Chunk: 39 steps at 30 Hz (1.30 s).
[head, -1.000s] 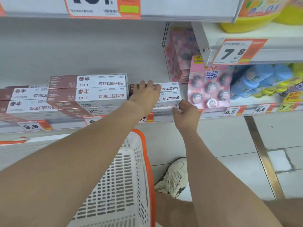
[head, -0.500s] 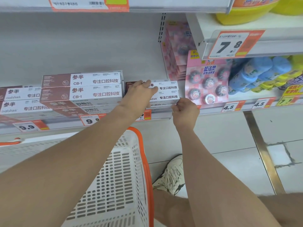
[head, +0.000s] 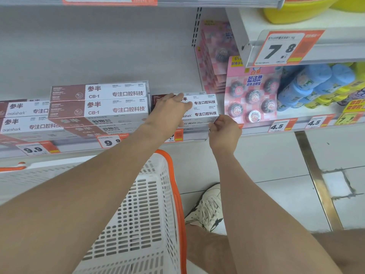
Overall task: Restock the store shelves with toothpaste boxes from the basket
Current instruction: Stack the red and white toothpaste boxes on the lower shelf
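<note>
Left fingers: the fingers (head: 184,104) of the left hand (head: 167,113) are straight and close together. They lie flat over the front of the top toothpaste box (head: 205,101) and grip nothing.
Right fingers: the fingers (head: 218,123) of the right hand (head: 225,133) are curled in at the lower right end of the same stack. Cannot tell if they pinch a box or only touch it.
Stack under fingers: the boxes lie flat one on another on the shelf (head: 79,148), long faces out. The second box (head: 206,114) sits between the two hands. The lowest box is partly hidden behind the left wrist.
Left of left fingers: the CB-1 stack (head: 118,101) is just beside them and reaches higher. The oralshark boxes (head: 23,117) are further left.
Right of right fingers: a pink blister pack (head: 252,95) stands upright, near the stack's end. The blue bottles (head: 308,84) are beyond it.
Below fingers: price tags run along the shelf edge, with a 9.9 tag (head: 33,149) far left and a 4.5 tag (head: 277,126) right of the right hand.
Basket: a white basket (head: 150,204) with an orange rim sits well below the fingers, under the left forearm. Its inside is mostly blocked by the arm.
Floor: a white shoe (head: 209,208) shows on the tiled floor (head: 276,175), between the forearms.
Up and right of fingers: a 7.8 tag (head: 280,49) hangs on the upper shelf edge, with a yellow tub (head: 296,12) above it.
</note>
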Tool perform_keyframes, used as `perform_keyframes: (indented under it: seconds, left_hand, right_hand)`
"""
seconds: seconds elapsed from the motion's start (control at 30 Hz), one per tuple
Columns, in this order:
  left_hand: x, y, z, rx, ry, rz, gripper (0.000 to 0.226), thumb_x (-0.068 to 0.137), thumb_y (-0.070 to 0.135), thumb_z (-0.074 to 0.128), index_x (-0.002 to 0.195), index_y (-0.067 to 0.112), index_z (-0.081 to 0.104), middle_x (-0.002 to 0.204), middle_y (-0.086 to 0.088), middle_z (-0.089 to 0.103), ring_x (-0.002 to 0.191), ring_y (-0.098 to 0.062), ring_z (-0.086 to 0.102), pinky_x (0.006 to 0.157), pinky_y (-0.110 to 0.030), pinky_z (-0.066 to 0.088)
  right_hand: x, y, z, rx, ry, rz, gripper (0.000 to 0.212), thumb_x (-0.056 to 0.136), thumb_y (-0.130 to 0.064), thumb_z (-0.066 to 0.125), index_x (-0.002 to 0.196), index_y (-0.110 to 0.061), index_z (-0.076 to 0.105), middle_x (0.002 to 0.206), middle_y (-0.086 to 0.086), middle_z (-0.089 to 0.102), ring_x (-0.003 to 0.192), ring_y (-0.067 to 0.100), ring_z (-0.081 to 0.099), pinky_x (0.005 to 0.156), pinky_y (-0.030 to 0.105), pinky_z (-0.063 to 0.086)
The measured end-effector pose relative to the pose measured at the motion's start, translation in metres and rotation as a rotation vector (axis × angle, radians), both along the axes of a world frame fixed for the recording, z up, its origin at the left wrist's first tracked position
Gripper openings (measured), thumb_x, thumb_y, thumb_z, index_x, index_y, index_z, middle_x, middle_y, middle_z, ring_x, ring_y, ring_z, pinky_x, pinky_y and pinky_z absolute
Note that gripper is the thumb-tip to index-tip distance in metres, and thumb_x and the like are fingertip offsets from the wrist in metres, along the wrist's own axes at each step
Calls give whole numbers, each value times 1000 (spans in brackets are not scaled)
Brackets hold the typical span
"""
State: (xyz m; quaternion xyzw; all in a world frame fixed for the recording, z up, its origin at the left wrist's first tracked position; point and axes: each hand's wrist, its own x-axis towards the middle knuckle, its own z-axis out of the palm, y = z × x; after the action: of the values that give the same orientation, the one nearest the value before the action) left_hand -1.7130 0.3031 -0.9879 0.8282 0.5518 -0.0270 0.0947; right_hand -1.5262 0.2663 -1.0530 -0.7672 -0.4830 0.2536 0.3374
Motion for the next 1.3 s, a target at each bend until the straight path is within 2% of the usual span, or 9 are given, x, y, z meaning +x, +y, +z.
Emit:
perform_keyframes:
  seconds: [0.2, 0.3, 0.43, 0.7, 0.8, 0.93, 1.07, 1.2, 1.3]
  left_hand:
    - [-7, 0, 11, -23, 147, -27, 74, 81, 44, 86, 147, 26, 55, 158, -7, 46, 146, -36, 38, 123, -55, 22]
    - [-8, 2, 24, 8, 208, -32, 45, 92, 49, 74, 129, 24, 68, 133, -5, 64, 132, -34, 52, 123, -62, 13]
    - [-14, 10, 33, 84, 190, 19, 4, 99, 20, 70, 99, 24, 68, 96, -2, 70, 105, -33, 64, 123, -65, 14]
    - [-36, 11, 27, -6, 175, 65, 23, 99, 22, 69, 121, 29, 74, 109, -5, 76, 109, -31, 69, 125, -59, -1]
    - [-34, 7, 26, -6, 194, 66, 29, 95, 41, 73, 122, 31, 73, 110, -7, 73, 124, -31, 60, 123, -68, -1]
    - [-29, -2, 30, 1, 272, 16, 58, 76, 67, 80, 113, 24, 68, 102, -4, 70, 122, -33, 57, 120, -73, 6]
    - [-27, -7, 23, 89, 322, 11, 53, 79, 33, 88, 123, 21, 61, 108, -4, 69, 115, -33, 62, 123, -70, 11]
    - [-29, -7, 15, 150, 311, 7, 44, 79, 19, 86, 116, 23, 64, 99, 0, 70, 99, -30, 68, 124, -67, 10]
    - [-30, -8, 11, 176, 308, 2, 36, 77, 16, 86, 105, 26, 67, 88, 5, 69, 87, -26, 67, 124, -66, 9]
  right_hand:
    - [-13, 4, 25, 106, 220, -94, 31, 87, -15, 42, 104, -24, 66, 69, -13, 61, 67, 0, 55, 71, 22, 40]
    - [-19, 24, 35, 119, 423, -201, 36, 95, -21, 42, 103, -4, 73, 80, 2, 73, 75, 10, 65, 76, 35, 50]
    - [-19, 38, 35, 19, 375, -96, 36, 95, -21, 41, 98, -3, 71, 95, 19, 72, 78, 16, 53, 72, 31, 46]
    - [-15, 32, 34, 7, 325, 57, 58, 79, 1, 34, 114, -18, 77, 97, -8, 78, 87, 12, 70, 77, 20, 58]
    - [-14, 32, 30, 12, 297, 25, 44, 84, -10, 36, 109, -11, 72, 83, -10, 63, 76, 13, 54, 76, 26, 46]
    - [-7, 17, 21, 14, 94, -60, 38, 93, -7, 40, 115, -11, 71, 100, -6, 63, 98, 17, 56, 91, 21, 40]
    - [-1, -8, 12, -48, -28, 135, 26, 81, 6, 47, 86, -16, 61, 64, -9, 50, 58, 15, 48, 60, 10, 35]
    - [-4, -8, 8, 0, -126, 137, 45, 87, 4, 55, 67, -33, 38, 60, -15, 42, 54, 8, 44, 70, -5, 30]
    - [1, -4, 4, -40, -150, 154, 32, 92, 0, 60, 76, -28, 56, 69, -3, 60, 56, 13, 50, 71, -1, 31]
